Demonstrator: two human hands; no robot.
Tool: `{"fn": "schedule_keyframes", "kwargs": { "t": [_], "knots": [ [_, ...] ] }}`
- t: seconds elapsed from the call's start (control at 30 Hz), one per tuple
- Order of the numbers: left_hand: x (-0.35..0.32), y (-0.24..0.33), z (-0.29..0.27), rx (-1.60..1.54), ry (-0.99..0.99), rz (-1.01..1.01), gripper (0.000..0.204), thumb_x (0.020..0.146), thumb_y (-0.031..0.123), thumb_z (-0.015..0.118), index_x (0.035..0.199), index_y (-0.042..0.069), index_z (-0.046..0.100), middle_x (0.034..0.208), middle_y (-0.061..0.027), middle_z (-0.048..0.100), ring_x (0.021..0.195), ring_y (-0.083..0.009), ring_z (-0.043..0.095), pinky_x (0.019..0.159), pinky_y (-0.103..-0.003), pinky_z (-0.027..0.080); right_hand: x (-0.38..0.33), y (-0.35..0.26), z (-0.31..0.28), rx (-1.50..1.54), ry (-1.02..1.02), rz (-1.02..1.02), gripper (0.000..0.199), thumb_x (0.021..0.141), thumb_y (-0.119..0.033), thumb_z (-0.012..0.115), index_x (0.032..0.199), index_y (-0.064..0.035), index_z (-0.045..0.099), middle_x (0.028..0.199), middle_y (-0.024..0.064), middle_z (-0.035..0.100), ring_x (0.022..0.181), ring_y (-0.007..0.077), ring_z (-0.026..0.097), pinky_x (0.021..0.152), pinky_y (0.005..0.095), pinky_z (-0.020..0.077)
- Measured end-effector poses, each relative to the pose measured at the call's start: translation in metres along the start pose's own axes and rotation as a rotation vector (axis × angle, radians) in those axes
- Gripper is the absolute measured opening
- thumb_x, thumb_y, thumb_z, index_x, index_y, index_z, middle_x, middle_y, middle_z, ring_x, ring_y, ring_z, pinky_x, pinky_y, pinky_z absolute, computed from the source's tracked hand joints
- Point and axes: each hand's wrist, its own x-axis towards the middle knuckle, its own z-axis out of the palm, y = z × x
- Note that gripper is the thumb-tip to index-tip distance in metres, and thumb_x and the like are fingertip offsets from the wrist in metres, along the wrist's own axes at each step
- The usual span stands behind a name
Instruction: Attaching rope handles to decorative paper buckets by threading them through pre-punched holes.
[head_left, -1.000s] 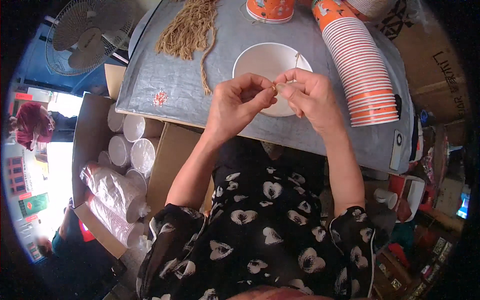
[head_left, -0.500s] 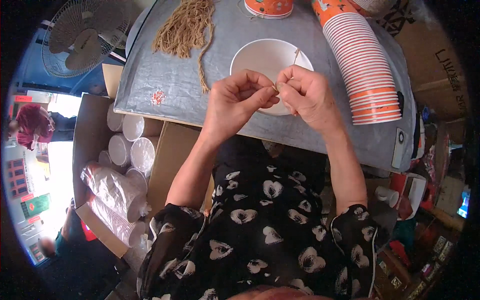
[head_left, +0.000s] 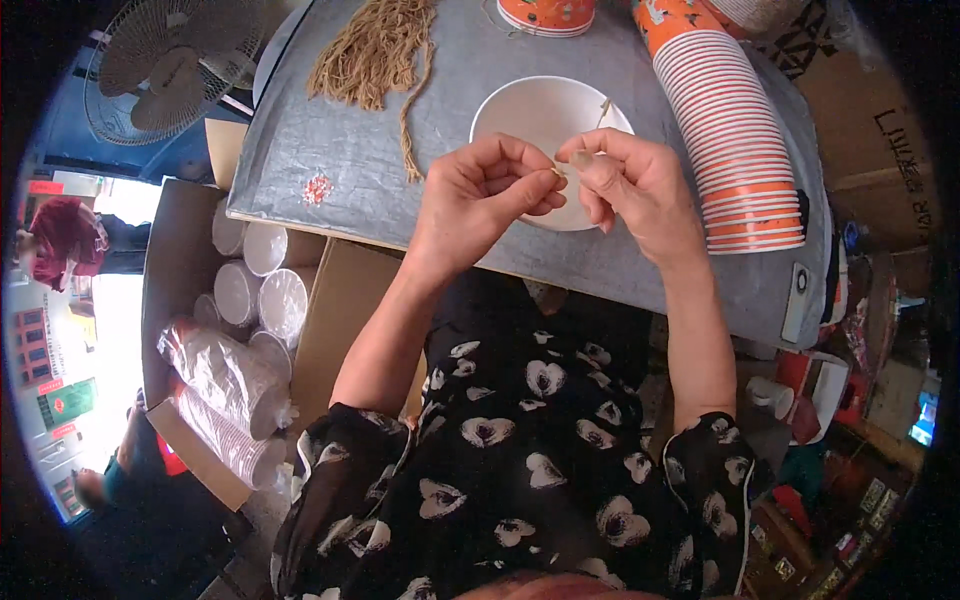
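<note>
A white paper tub (head_left: 520, 105) with an open top stands at the table's near edge, behind and below my hands. My left hand (head_left: 485, 195) is closed, its thumb and forefinger pinching a small tan end of cord (head_left: 560, 173) over the tub. Close to its right, my right hand (head_left: 640, 190) has thumb and forefinger pressed together; what they hold, if anything, is hidden. A short piece of cord (head_left: 605, 108) sticks up at the tub's right rim, just beyond the right fingers. A bundle of tan cords (head_left: 368, 60) lies farther left, one strand trailing toward my left hand.
On the grey table (head_left: 300, 140) a long stack of orange-and-white tubs (head_left: 730, 140) lies at right. Another orange tub (head_left: 547, 15) stands at the back. Small red-white bits (head_left: 317, 189) lie at left. Below is a carton (head_left: 190, 200) of wrapped tubs; a fan (head_left: 170, 80) stands beyond.
The fingertips have drawn slightly apart; the right hand has turned and shifted a little to the right. The left hand keeps its pinch. The whole view has shifted slightly.
</note>
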Motion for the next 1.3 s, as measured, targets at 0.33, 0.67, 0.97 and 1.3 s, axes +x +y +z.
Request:
{"fn": "schedule_keyframes", "kwargs": {
  "t": [0.33, 0.67, 0.97, 1.3],
  "knots": [
    [-0.0006, 0.0074, 0.0010, 0.047, -0.020, -0.056, 0.013, 0.093, 0.005, 0.069, 0.101, -0.004, 0.065, 0.092, -0.0090, 0.072, 0.083, -0.0154, 0.072, 0.073, -0.026, 0.059, 0.0022, 0.0068, 0.0030, 0.022, -0.023, 0.004, 0.018, 0.099, -0.017, 0.062, 0.097, 0.0008, 0.065, 0.064, -0.0025, 0.057, 0.055, 0.0026, 0.050, 0.048, 0.0185, 0.0396],
    [0.0006, 0.0066, -0.0006, 0.108, -0.032, -0.060, 0.013, 0.092, 0.007, 0.071, 0.099, -0.002, 0.065, 0.091, -0.0090, 0.072, 0.083, -0.0159, 0.072, 0.072, -0.027, 0.059, 0.0046, 0.0051, 0.0022, 0.034, -0.028, 0.042, 0.017, 0.097, -0.016, 0.063, 0.093, 0.0002, 0.065, 0.064, -0.0026, 0.056, 0.055, 0.0025, 0.049, 0.047, 0.0190, 0.0388],
    [0.0012, 0.0041, -0.0055, -0.061, -0.064, -0.062, 0.015, 0.093, 0.006, 0.070, 0.103, -0.003, 0.062, 0.092, -0.0076, 0.071, 0.086, -0.0140, 0.071, 0.077, -0.026, 0.058, 0.0048, 0.0044, 0.0035, 0.194, 0.017, 0.085, 0.015, 0.095, -0.015, 0.065, 0.090, -0.0010, 0.065, 0.065, -0.0030, 0.058, 0.054, 0.0025, 0.049, 0.047, 0.0190, 0.0387],
    [0.0017, 0.0010, 0.0033, 0.119, 0.015, 0.017, 0.019, 0.089, 0.004, 0.075, 0.102, -0.003, 0.063, 0.091, -0.0061, 0.070, 0.084, -0.0090, 0.068, 0.075, -0.022, 0.057, 0.0034, 0.0044, 0.0076, 0.188, 0.038, 0.084, 0.016, 0.096, -0.016, 0.065, 0.092, -0.0005, 0.065, 0.065, -0.0023, 0.059, 0.054, 0.0028, 0.050, 0.047, 0.0192, 0.0390]
  ]
}}
